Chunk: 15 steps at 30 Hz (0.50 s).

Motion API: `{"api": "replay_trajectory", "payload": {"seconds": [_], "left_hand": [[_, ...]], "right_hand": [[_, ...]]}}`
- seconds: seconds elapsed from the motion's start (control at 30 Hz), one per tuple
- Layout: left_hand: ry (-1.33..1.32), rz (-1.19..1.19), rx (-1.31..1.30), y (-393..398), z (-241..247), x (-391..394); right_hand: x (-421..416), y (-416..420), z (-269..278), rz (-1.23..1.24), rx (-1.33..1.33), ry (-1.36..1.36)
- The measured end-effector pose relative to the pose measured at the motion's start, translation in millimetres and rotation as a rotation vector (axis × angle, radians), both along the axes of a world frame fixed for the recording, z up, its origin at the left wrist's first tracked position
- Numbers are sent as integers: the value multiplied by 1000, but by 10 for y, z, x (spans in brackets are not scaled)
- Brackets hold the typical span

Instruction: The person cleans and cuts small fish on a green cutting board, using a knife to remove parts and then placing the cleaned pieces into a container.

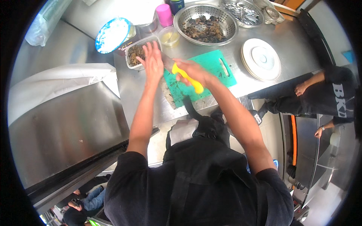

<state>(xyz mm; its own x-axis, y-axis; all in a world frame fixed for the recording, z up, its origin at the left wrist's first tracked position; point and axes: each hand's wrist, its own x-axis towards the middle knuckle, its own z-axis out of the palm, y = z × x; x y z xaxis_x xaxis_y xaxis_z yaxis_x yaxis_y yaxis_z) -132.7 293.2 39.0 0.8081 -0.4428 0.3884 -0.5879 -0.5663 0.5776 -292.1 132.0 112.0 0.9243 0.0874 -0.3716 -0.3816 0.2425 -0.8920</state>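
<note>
My right hand grips the yellow handle of a broad-bladed knife. Its blade points up and left, beside the right rim of a clear plastic tub of chopped brown food, possibly mushroom. My left hand has its fingers extended over that rim, close to the blade; whether it touches the blade I cannot tell. Below the knife lies a green cutting board with dark scraps on it and a cloth under its left edge. A perforated steel colander behind holds larger dark brown pieces.
A small tub of yellow liquid, a pink-lidded container and a blue-and-white lid stand behind. Stacked plates sit right; a colander of cutlery is farther back. Another person is at the right.
</note>
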Motion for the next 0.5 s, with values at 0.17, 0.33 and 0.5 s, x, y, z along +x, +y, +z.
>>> {"api": "replay_trajectory", "payload": {"seconds": [0.17, 0.33, 0.5], "left_hand": [[67, 182, 488, 265, -233, 757], [-62, 164, 230, 222, -79, 458], [-55, -91, -83, -482, 386, 338]], "right_hand": [[133, -166, 23, -28, 24, 69], [-1291, -359, 206, -69, -216, 93], [-2290, -248, -378, -210, -290, 138]]}}
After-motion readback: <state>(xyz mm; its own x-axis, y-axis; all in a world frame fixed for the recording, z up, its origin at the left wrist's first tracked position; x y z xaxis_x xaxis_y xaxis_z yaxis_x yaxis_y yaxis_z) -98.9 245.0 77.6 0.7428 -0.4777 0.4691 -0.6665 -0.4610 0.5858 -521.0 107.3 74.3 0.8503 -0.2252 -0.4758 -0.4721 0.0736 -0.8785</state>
